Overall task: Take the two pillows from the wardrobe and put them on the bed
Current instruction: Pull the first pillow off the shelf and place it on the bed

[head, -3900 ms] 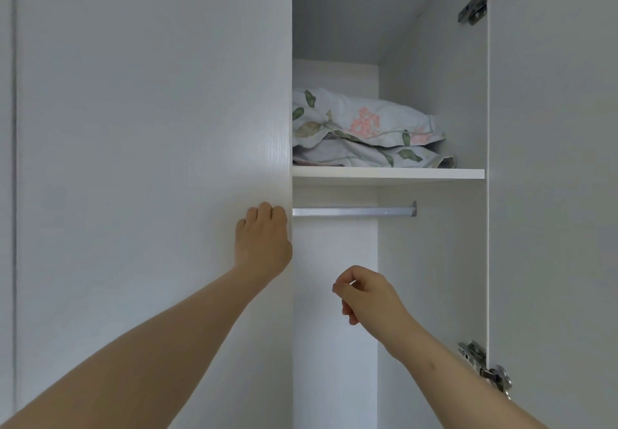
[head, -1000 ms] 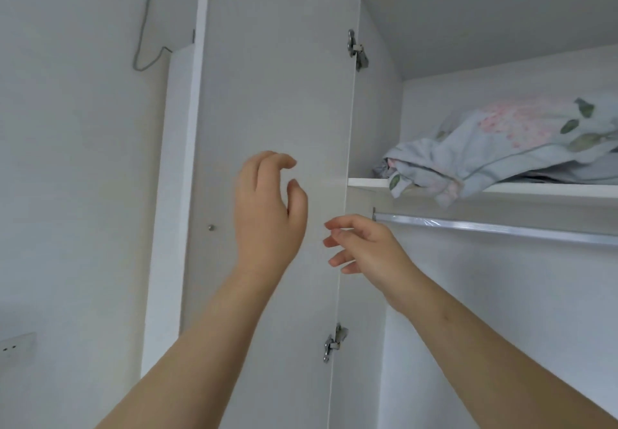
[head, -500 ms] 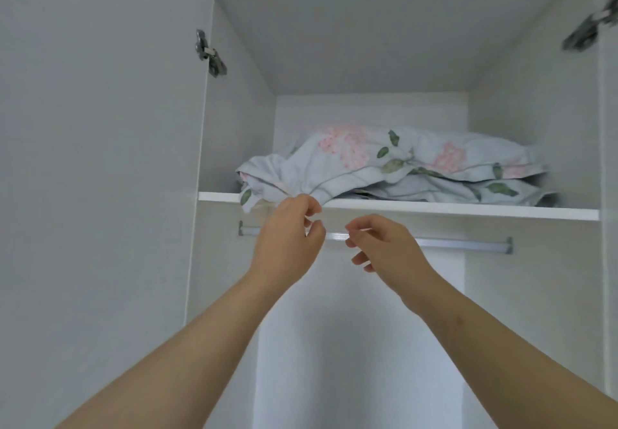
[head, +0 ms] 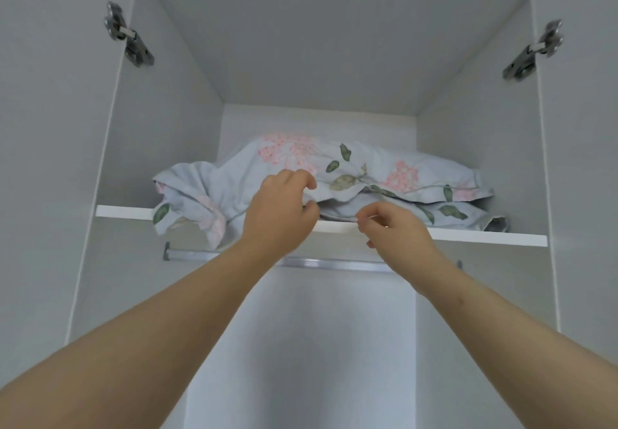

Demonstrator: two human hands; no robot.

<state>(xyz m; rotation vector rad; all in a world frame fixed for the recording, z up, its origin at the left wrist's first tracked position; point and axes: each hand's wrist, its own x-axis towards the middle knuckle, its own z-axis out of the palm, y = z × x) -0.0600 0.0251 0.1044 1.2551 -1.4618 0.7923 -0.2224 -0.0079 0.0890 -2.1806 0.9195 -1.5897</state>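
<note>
White wardrobe (head: 317,44), shelf (head: 127,211) holding upper pillow (head: 384,164) atop lower pillow (head: 451,215), left hand (head: 277,214) gripping it; right hand (head: 398,232) curled, hold unclear

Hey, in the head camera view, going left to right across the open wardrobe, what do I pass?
Left door → left hinge → left hand → right hand → right hinge → right door. The stacked pillows spread behind both hands, so I've left them out.
</note>
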